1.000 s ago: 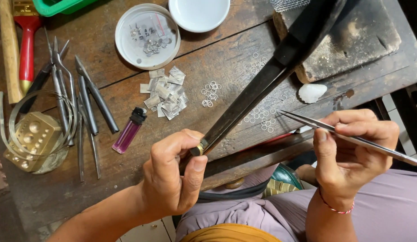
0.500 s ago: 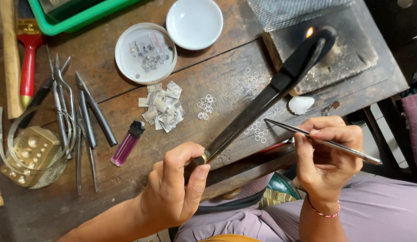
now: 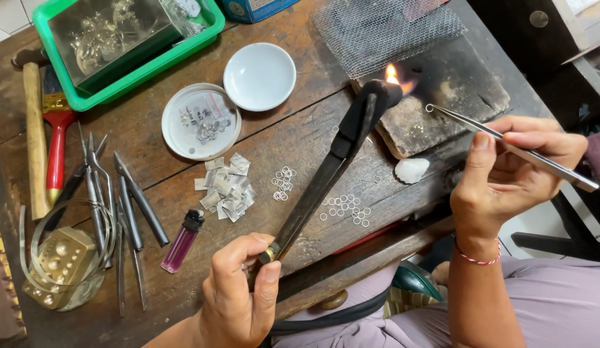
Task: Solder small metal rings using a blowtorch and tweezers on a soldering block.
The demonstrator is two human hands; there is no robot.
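Note:
My left hand (image 3: 239, 293) grips the base of a long black torch (image 3: 332, 164). The torch slants up to the right, and a small orange flame (image 3: 393, 74) burns at its tip over a charred soldering block (image 3: 442, 109). My right hand (image 3: 506, 171) holds long steel tweezers (image 3: 506, 145); their points carry a tiny ring over the block, just right of the flame. Small silver rings (image 3: 344, 209) lie scattered on the wooden bench (image 3: 261, 145) between my hands, with a second cluster of rings (image 3: 284, 182) to their left.
A wire mesh sheet (image 3: 387, 29), a white lump (image 3: 411, 169), a white dish (image 3: 259, 76), a lid of small parts (image 3: 200, 122), cut metal scraps (image 3: 226, 188), a purple lighter (image 3: 182, 241), hand tools (image 3: 116, 206), a hammer (image 3: 34, 138), a red-handled brush (image 3: 55, 148), a brass block (image 3: 58, 264), a green tray (image 3: 119, 42).
The view has shifted so the bench sits lower in frame. The flame has grown, and my right hand has raised the tweezers up to the block beside it.

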